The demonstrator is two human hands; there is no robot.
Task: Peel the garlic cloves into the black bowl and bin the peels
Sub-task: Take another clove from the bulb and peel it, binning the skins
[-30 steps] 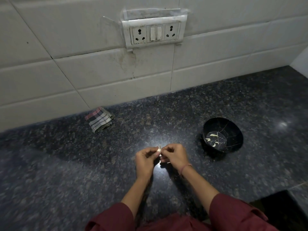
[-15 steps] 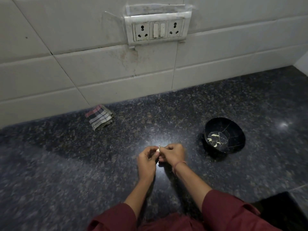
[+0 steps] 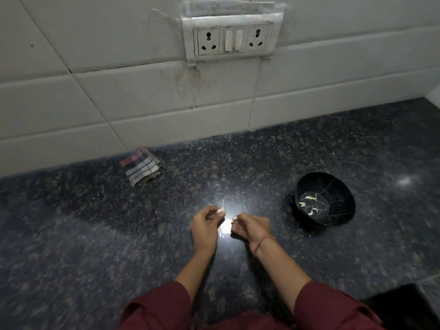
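Observation:
My left hand pinches a small pale garlic clove with a thin stem tip sticking up. A short gap to its right, my right hand holds a small white piece at its fingertips; whether it is peel or clove I cannot tell. Both hands hover low over the dark granite counter. The black bowl sits to the right of my right hand, with several peeled white cloves on its bottom.
A folded checked cloth lies by the tiled wall at the back left. A socket and switch plate is on the wall above. A dark object fills the near right corner. A few white bits lie on the counter under my hands.
My hands were joined on the clove and have now pulled apart, the left keeping the clove, the right taking a small white piece. The camera view has moved closer.

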